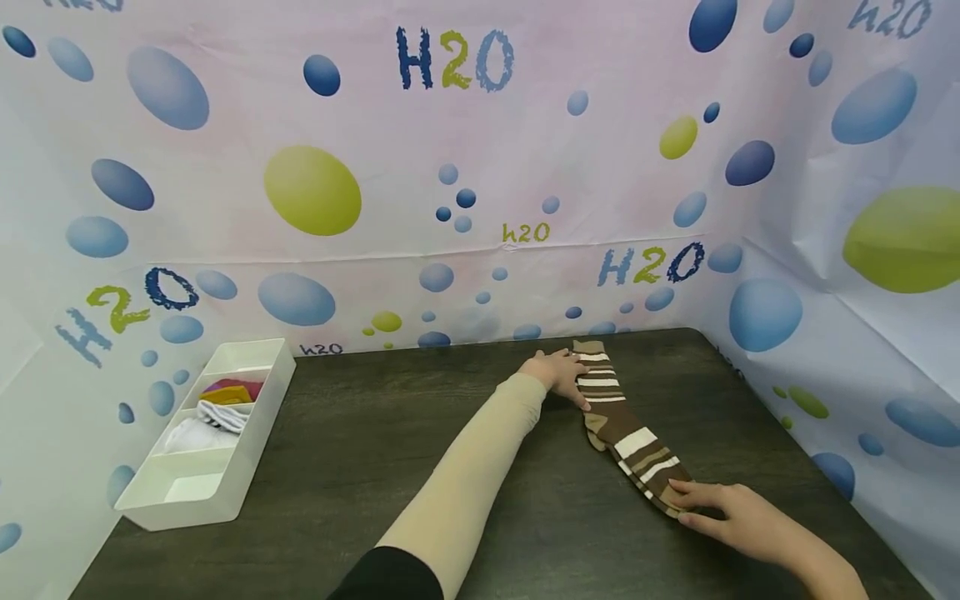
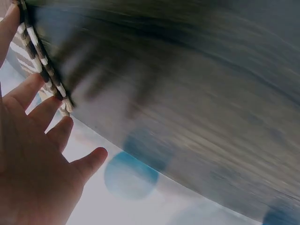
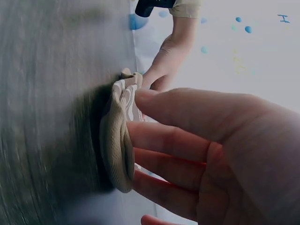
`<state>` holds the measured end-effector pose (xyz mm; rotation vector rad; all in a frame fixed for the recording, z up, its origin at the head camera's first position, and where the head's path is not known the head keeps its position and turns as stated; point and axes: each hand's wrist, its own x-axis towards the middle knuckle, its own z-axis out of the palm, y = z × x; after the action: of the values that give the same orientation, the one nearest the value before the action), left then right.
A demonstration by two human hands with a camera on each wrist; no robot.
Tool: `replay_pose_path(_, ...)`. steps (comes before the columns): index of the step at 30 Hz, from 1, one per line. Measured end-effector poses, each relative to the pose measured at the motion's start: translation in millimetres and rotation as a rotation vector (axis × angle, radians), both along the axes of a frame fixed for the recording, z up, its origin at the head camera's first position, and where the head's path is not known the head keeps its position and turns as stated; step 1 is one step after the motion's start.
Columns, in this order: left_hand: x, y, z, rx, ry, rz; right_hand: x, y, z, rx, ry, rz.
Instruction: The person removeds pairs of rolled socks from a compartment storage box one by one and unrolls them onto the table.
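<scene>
A pair of brown socks (image 1: 626, 429) with white and tan stripes lies flat on the dark table, one sock on top of the other. Cuffs point to the back edge, toes to the front right. My left hand (image 1: 557, 372) is at the cuff end, its spread fingers touching the stripes; the left wrist view has these fingertips along the socks' layered edge (image 2: 40, 56). At the toe end, my right hand (image 1: 738, 517) rests its extended fingers on the fabric. Close up, the right wrist view shows the tan toe (image 3: 117, 145) against those fingertips.
A white divided box (image 1: 258, 442) stands at the table's left side. In its compartments are folded red and yellow fabric (image 1: 231, 392) and white and grey fabric (image 1: 210, 425). Bubble-printed sheeting (image 1: 480, 167) hangs behind the dark table (image 1: 360, 467) and along its sides.
</scene>
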<state>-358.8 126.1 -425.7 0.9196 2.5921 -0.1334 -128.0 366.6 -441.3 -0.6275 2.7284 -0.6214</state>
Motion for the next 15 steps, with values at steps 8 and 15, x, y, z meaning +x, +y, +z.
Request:
replay_pose_path(8,1.1,28.5,-1.7,0.020,0.042,0.013,0.6,11,-2.3,0.020,0.027,-0.059)
replay_pose_path(15,2.0,60.6,-9.0,0.000,0.220,-0.004,0.1,17,0.1,0.061,0.052,-0.153)
